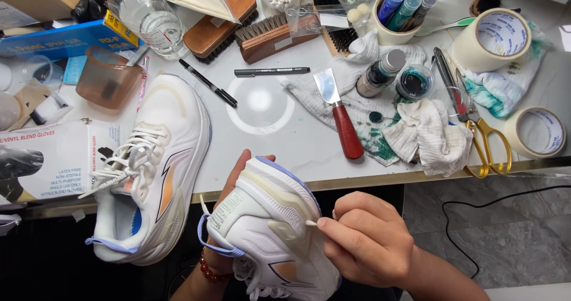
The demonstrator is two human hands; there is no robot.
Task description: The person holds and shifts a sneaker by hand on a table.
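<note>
My left hand (233, 185) grips a white sneaker (267, 224) from behind, heel turned up toward me, below the table's front edge. A red bead bracelet (212, 271) circles that wrist. My right hand (363, 241) pinches a thin white stick, perhaps a cotton swab (310, 222), with its tip touching the sneaker's heel panel. The matching white sneaker (151, 170) with white laces lies on the table at the left, overhanging the edge.
On the white table (285, 140) lie a red-handled scraper (339, 114), stained rags (416, 131), gold-handled scissors (479, 131), two tape rolls (496, 36), brushes (267, 33), black pens (270, 71), a small dark bottle (380, 72), and a glove box (47, 161) at the left. A black cable (476, 218) runs on the floor.
</note>
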